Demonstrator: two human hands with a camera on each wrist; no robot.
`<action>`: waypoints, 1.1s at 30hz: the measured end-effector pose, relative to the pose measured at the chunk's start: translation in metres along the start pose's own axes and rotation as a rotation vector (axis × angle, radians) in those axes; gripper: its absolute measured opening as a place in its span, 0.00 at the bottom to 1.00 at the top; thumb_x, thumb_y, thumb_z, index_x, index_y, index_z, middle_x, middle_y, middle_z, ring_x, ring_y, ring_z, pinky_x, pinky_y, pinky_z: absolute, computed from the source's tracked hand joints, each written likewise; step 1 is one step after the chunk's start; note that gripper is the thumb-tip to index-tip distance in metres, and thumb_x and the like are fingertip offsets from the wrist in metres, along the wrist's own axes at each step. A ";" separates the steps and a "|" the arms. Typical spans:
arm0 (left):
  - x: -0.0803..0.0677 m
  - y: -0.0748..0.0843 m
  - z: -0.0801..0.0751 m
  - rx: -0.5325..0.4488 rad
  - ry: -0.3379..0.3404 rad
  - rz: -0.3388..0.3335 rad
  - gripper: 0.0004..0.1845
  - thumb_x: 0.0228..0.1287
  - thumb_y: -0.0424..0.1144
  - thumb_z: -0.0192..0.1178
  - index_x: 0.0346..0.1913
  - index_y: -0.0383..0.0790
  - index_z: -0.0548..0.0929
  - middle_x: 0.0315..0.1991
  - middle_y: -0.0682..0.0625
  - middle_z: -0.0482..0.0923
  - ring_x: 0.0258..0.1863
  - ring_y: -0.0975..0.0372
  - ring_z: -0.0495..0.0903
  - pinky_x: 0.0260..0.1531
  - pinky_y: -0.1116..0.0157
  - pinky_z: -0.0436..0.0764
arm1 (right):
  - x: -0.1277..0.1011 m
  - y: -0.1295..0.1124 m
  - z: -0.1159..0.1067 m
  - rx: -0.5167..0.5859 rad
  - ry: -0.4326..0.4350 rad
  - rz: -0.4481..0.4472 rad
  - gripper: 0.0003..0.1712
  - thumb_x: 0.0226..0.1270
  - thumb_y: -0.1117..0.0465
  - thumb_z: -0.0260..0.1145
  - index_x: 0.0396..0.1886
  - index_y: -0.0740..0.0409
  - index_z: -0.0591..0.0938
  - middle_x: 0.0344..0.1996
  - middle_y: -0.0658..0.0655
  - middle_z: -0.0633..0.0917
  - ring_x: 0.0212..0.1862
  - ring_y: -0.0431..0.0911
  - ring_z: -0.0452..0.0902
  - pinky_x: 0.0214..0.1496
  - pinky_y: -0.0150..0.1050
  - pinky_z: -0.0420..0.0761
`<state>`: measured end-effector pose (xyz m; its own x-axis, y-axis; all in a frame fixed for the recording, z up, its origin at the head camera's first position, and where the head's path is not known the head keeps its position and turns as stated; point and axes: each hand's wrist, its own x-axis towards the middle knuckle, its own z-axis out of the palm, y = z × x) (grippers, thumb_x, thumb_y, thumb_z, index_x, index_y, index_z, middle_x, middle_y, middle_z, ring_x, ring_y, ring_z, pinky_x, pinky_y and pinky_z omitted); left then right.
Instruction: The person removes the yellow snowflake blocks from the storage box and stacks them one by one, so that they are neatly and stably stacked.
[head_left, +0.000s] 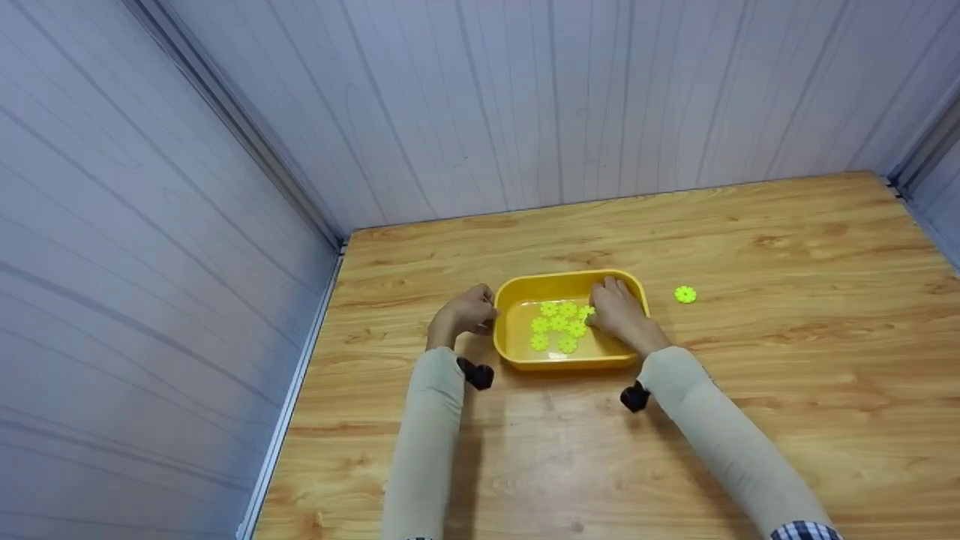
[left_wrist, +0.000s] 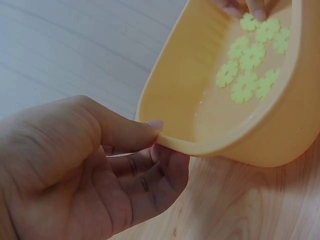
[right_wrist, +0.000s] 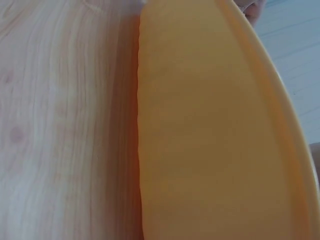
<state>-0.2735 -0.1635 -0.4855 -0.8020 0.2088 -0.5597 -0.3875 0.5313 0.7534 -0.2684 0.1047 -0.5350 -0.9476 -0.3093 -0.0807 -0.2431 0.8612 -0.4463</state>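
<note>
A yellow plastic tray (head_left: 570,364) with several neon-yellow flower-shaped pieces (head_left: 559,322) on its floor stands on the wooden table. My left hand (head_left: 469,311) grips the tray's left end; in the left wrist view its thumb and curled fingers pinch the rim (left_wrist: 187,147). Inside the tray, at its right end, is my right hand (head_left: 619,307). Its fingertips (left_wrist: 257,14) touch a flower piece (left_wrist: 249,22) in the left wrist view; whether they pinch it is unclear. The right wrist view is mostly filled by the tray's outer wall (right_wrist: 210,120), with the right hand's fingers hidden.
One more flower piece (head_left: 685,294) lies on the table (head_left: 787,315), right of the tray. Pale panelled walls (head_left: 480,105) stand behind the table and along its left side. Black wrist-worn devices (head_left: 634,397) hang at both sleeve cuffs.
</note>
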 end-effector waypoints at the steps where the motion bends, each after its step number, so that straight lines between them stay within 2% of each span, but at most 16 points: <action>1: 0.000 0.000 0.000 0.002 -0.001 0.002 0.10 0.65 0.30 0.50 0.47 0.34 0.64 0.35 0.46 0.67 0.32 0.59 0.72 0.38 0.60 0.78 | 0.000 0.000 0.000 0.006 0.004 0.003 0.16 0.53 0.61 0.70 0.35 0.66 0.74 0.37 0.61 0.69 0.42 0.55 0.62 0.47 0.48 0.65; 13: -0.002 -0.001 0.000 0.014 -0.007 0.010 0.14 0.65 0.30 0.50 0.51 0.31 0.63 0.37 0.46 0.66 0.34 0.58 0.71 0.39 0.59 0.78 | -0.001 0.000 -0.007 0.134 0.020 0.005 0.09 0.58 0.60 0.66 0.26 0.60 0.78 0.32 0.57 0.72 0.38 0.52 0.64 0.45 0.45 0.63; 17: -0.002 -0.001 0.000 0.010 -0.011 0.011 0.14 0.65 0.30 0.50 0.51 0.31 0.63 0.37 0.45 0.65 0.34 0.58 0.70 0.40 0.59 0.78 | -0.001 0.000 -0.011 0.196 0.037 -0.022 0.09 0.60 0.58 0.65 0.27 0.60 0.79 0.30 0.56 0.74 0.36 0.50 0.65 0.43 0.43 0.65; 24: -0.004 0.001 0.000 0.008 -0.011 0.005 0.12 0.65 0.30 0.50 0.49 0.32 0.63 0.37 0.46 0.64 0.34 0.57 0.69 0.40 0.58 0.77 | -0.004 -0.001 -0.022 0.331 0.030 -0.025 0.11 0.63 0.54 0.63 0.30 0.58 0.79 0.35 0.57 0.73 0.36 0.49 0.66 0.39 0.42 0.68; 30: -0.002 0.001 0.000 0.009 -0.012 0.018 0.11 0.65 0.30 0.50 0.47 0.33 0.63 0.33 0.46 0.64 0.31 0.58 0.68 0.37 0.59 0.76 | -0.004 -0.001 -0.030 0.417 0.076 -0.052 0.10 0.63 0.55 0.63 0.30 0.58 0.80 0.34 0.56 0.76 0.33 0.48 0.68 0.34 0.40 0.69; 33: -0.001 0.001 0.000 0.005 -0.018 0.020 0.10 0.65 0.30 0.50 0.46 0.34 0.63 0.31 0.47 0.65 0.29 0.58 0.68 0.37 0.59 0.76 | -0.005 0.000 -0.035 0.453 0.091 -0.037 0.11 0.63 0.54 0.63 0.31 0.57 0.80 0.35 0.56 0.74 0.33 0.48 0.66 0.34 0.40 0.68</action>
<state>-0.2725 -0.1633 -0.4843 -0.8012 0.2336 -0.5509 -0.3697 0.5307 0.7627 -0.2710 0.1206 -0.5038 -0.9592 -0.2824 0.0117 -0.1808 0.5813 -0.7933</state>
